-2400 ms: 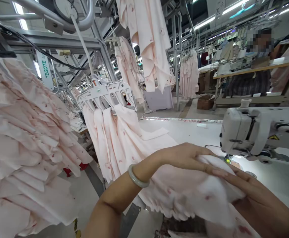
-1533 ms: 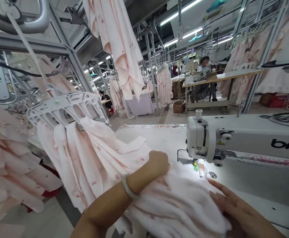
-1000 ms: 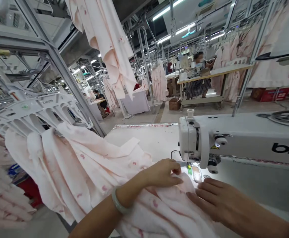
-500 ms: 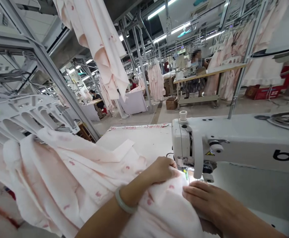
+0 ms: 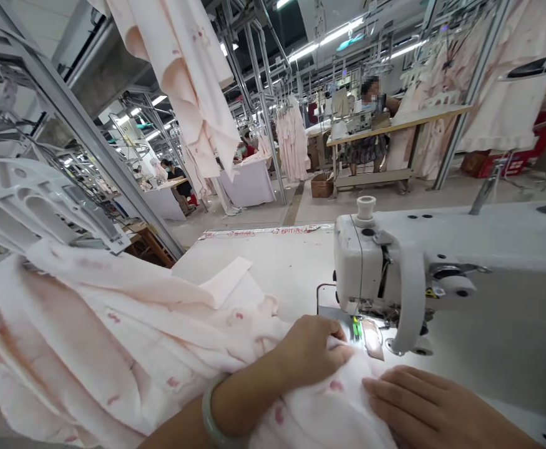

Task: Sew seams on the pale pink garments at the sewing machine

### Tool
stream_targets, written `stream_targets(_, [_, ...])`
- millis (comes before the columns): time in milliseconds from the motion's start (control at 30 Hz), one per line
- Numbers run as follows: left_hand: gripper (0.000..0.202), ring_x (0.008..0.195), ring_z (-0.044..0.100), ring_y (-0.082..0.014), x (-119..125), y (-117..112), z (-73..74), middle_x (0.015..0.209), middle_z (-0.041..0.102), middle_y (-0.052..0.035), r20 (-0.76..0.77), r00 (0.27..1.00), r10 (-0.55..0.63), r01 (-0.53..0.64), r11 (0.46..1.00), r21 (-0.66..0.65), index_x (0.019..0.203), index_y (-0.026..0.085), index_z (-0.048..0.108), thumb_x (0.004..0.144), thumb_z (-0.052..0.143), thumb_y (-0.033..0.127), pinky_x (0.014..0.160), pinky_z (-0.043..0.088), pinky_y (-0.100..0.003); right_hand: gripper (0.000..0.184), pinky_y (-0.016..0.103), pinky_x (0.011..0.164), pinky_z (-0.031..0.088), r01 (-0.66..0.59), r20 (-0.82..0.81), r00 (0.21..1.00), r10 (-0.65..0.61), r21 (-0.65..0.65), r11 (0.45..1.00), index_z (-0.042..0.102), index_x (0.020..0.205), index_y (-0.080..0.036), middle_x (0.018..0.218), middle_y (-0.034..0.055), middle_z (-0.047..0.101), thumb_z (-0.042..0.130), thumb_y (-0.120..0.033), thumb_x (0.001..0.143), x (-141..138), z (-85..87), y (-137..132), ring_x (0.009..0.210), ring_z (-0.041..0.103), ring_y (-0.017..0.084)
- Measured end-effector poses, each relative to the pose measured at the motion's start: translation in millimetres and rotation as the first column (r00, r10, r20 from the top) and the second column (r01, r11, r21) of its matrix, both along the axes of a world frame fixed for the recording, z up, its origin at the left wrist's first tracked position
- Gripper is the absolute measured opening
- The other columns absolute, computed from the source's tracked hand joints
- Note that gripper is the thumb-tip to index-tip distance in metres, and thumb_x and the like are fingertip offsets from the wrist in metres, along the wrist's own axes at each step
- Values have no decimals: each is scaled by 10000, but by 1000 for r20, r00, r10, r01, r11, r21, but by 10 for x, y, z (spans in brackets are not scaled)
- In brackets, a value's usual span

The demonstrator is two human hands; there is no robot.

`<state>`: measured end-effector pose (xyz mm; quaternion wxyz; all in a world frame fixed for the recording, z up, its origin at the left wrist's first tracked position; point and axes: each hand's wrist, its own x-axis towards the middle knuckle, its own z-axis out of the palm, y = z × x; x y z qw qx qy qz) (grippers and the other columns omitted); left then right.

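Note:
Pale pink plush cloth (image 5: 235,340) with small dark pink motifs spreads from the left across the table to the sewing machine (image 5: 361,268). My left hand (image 5: 307,349), with a pale bangle at the wrist, pinches the cloth edge between thumb and fingers just in front of the presser foot. My right hand (image 5: 425,399) lies with fingers stretched out, fingertips on the cloth's right side. A lamp lights the needle area, where a green guide (image 5: 357,328) shows beside the foot. The needle tip is too small to make out.
A white plastic hanger (image 5: 52,199) holds cloth pieces at the left. More pink cloth (image 5: 193,93) hangs overhead. A metal frame post (image 5: 99,149) stands left of the white table (image 5: 282,262). Beyond, a co-worker (image 5: 370,118) sits at another sewing table (image 5: 399,128).
Both hands and the cloth edge have drawn back from the needle toward me, baring more of the plate. My view has shifted, so the machine appears farther right.

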<state>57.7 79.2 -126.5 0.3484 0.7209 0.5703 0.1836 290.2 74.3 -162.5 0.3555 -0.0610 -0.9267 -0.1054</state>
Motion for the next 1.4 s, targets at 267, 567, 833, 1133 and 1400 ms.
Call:
stream_targets(267, [145, 966, 726, -268, 80, -17, 16, 1004, 795, -53, -158, 987, -2, 8, 999, 37, 976, 199, 758, 918, 722, 327, 907, 547, -355, 394, 346, 922, 534, 118, 66, 990, -127, 121, 986, 741, 1201, -155, 1142, 40, 806, 353, -166, 1131, 14, 25, 98, 980, 738, 179])
stream_targets(567, [108, 1133, 622, -288, 103, -62, -9, 1094, 697, -81, -224, 972, 64, -24, 984, 175, 948, 193, 693, 892, 750, 266, 1089, 494, -448, 406, 365, 893, 545, 180, 177, 965, -194, 95, 979, 696, 1305, -154, 1188, 13, 797, 337, -273, 1156, 60, -12, 135, 1047, 742, 173])
stream_targets(833, [60, 1190, 540, -281, 174, 3, -23, 1148, 603, -63, -263, 961, 89, -54, 989, 138, 867, 199, 619, 870, 674, 221, 1108, 451, -473, 455, 367, 967, 448, 202, 117, 972, -202, 14, 979, 722, 1199, -216, 1150, -23, 801, 280, -325, 1189, 27, 83, 95, 1045, 719, 154])
stream_targets(1133, [97, 1188, 501, -280, 199, 189, -47, 1102, 559, -73, -346, 938, 33, 13, 991, 130, 791, 199, 549, 878, 579, 170, 1052, 456, -428, 427, 374, 943, 400, 199, 77, 977, -200, 26, 980, 709, 1280, -232, 1229, 6, 790, 297, -290, 1185, 39, 140, 166, 1056, 716, 161])
stream_targets(1400, [199, 1166, 490, -279, 224, 271, 37, 1042, 545, -72, -431, 902, 23, 30, 993, 117, 725, 203, 427, 869, 546, 134, 1014, 444, -406, 470, 398, 963, 423, 243, 21, 969, -245, 73, 967, 719, 1197, -212, 1058, 2, 819, 263, -324, 1192, 37, 100, 198, 970, 750, 175])
